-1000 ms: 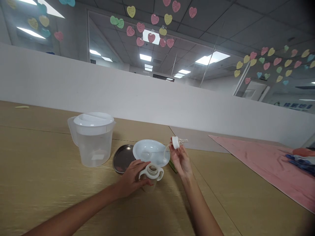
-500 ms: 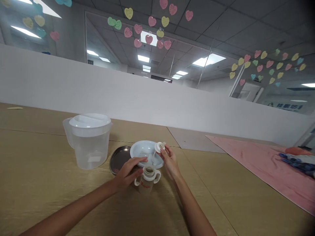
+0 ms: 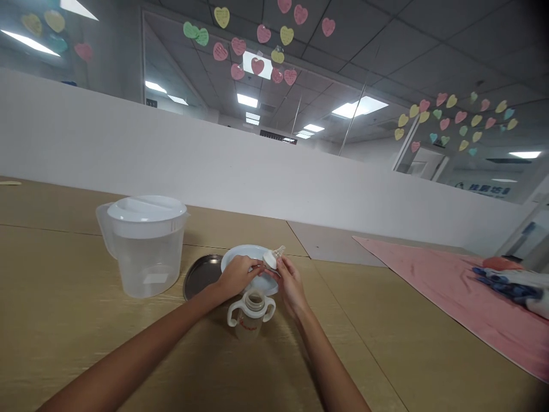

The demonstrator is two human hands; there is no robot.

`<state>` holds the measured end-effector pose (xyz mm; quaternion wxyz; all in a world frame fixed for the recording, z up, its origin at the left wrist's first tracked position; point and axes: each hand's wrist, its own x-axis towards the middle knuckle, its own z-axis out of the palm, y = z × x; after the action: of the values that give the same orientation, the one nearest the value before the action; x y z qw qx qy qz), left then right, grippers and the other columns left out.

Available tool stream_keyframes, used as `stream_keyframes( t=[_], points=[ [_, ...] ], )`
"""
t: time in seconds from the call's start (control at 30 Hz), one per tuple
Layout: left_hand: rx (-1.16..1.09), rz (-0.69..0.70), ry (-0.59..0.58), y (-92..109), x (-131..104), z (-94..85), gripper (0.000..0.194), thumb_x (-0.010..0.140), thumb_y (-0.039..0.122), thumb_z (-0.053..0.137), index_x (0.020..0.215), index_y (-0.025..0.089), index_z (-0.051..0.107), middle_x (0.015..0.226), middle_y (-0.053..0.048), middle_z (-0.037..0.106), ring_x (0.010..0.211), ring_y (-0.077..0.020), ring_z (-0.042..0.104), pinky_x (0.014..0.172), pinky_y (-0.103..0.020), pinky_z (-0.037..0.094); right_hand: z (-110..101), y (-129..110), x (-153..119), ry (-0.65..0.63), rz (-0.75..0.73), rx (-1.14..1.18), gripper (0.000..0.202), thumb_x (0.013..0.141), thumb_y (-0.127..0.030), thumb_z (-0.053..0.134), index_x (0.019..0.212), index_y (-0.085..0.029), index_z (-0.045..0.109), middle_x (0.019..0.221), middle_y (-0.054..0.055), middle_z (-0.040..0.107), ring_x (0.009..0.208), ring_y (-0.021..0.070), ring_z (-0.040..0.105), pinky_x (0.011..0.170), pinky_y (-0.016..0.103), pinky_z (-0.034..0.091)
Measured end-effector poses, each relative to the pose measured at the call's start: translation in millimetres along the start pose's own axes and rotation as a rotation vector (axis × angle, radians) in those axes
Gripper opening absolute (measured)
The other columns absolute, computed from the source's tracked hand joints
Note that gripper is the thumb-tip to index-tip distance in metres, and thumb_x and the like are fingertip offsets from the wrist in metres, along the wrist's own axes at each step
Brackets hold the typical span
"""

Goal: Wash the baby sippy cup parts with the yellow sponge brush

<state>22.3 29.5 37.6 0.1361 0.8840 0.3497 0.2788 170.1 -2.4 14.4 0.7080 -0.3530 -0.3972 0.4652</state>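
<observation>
My right hand [image 3: 291, 284] grips a white baby bottle nipple cap [image 3: 270, 260], whose clear nipple tips up to the right. My left hand [image 3: 239, 276] has its fingertips closed at the cap's lower left side; the tube under the cap is hidden by the fingers. Below both hands stands the open baby bottle [image 3: 249, 320], upright on the table, with white handles on both sides and red print on its front. Behind the bottle lies a pale blue bowl [image 3: 234, 252], partly covered by my hands. A dark round metal tray [image 3: 199, 277] is left of the bowl, partly behind my left wrist.
A lidded clear plastic pitcher [image 3: 148, 252] stands on the left of the brown table [image 3: 64, 320]. A pink cloth [image 3: 446, 286] covers the right side, with a heap of blue and white fabric [image 3: 510, 283] on it. A low white wall [image 3: 223, 166] runs along the back.
My left hand has left the bottle's rim and moved up to the nipple cap. The cap has turned in my right hand, so the nipple points up and right. The view has shifted slightly.
</observation>
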Motion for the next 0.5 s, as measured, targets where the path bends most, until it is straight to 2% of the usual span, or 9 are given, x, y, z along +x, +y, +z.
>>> stream_keyframes(
  t=[0.1, 0.23, 0.37, 0.5],
  points=[
    [0.148, -0.002, -0.026, -2.6, -0.5, -2.2, 0.034, 0.09, 0.032, 0.038, 0.085, 0.016, 0.067, 0.077, -0.007, 0.068, 0.073, -0.0194, 0.058, 0.069, -0.028, 0.039, -5.6, 1.2, 4.0, 0.082, -0.038, -0.035, 0.038, 0.06, -0.045, 0.073, 0.084, -0.017, 0.066, 0.093, 0.003, 0.066, 0.082, 0.0164, 0.06, 0.073, 0.028, 0.052],
    [0.323, 0.018, -0.08, -6.9, -1.3, -4.2, 0.035, 0.09, 0.03, 0.036, 0.084, 0.015, 0.068, 0.079, -0.011, 0.066, 0.079, -0.0235, 0.057, 0.075, -0.034, 0.039, -13.4, -1.4, 8.7, 0.176, -0.111, -0.088, 0.04, 0.059, -0.047, 0.072, 0.084, -0.017, 0.066, 0.092, 0.003, 0.065, 0.082, 0.016, 0.059, 0.068, 0.026, 0.051],
    [0.177, 0.075, -0.157, -13.4, -5.5, -4.6, 0.034, 0.09, 0.024, 0.033, 0.086, 0.014, 0.065, 0.081, -0.01, 0.064, 0.076, -0.0215, 0.058, 0.072, -0.032, 0.043, -15.6, -2.3, 10.1, 0.178, -0.131, -0.123, 0.04, 0.06, -0.048, 0.072, 0.084, -0.016, 0.066, 0.091, 0.004, 0.065, 0.077, 0.0153, 0.059, 0.063, 0.025, 0.05],
    [0.056, 0.116, -0.09, -16.6, -8.4, -3.4, 0.028, 0.087, 0.024, 0.037, 0.09, 0.016, 0.063, 0.081, -0.006, 0.064, 0.073, -0.0193, 0.059, 0.069, -0.027, 0.045, -14.7, -0.3, 9.0, 0.153, -0.135, -0.179, 0.041, 0.062, -0.05, 0.07, 0.085, -0.016, 0.067, 0.089, 0.005, 0.066, 0.077, 0.0163, 0.059, 0.063, 0.025, 0.05]
  ],
)
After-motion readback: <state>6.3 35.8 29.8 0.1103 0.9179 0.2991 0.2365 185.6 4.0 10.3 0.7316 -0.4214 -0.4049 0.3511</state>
